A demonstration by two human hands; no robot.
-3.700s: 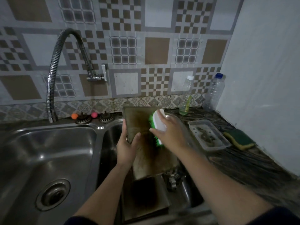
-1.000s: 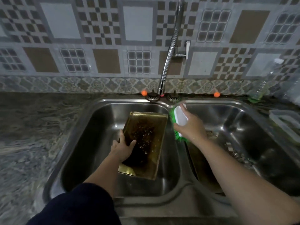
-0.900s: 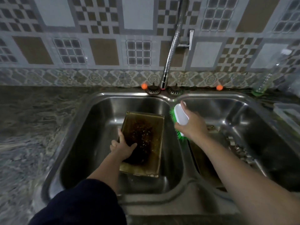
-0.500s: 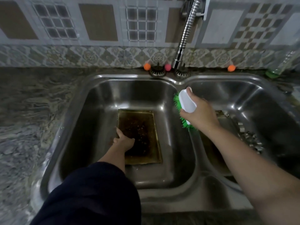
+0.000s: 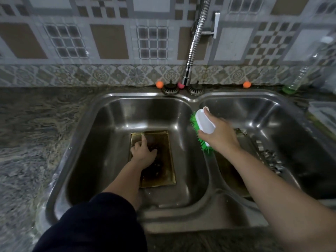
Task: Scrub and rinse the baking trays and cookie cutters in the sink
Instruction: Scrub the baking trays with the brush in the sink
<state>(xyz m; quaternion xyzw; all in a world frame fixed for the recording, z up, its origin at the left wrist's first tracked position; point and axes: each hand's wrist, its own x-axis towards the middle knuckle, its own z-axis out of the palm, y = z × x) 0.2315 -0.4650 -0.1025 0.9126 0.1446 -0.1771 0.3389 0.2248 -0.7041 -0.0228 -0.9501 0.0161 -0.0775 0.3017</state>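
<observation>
Shiny double steel sink is holding a stained, golden rectangular baking tray at centre frame; left hand is lying spread open on it, right hand is gripping a white-backed, green-bristled scrub brush.

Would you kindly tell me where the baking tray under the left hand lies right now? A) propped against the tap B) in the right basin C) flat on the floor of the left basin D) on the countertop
C: the baking tray lies flat on the left basin floor, with the left hand resting on it.
</observation>
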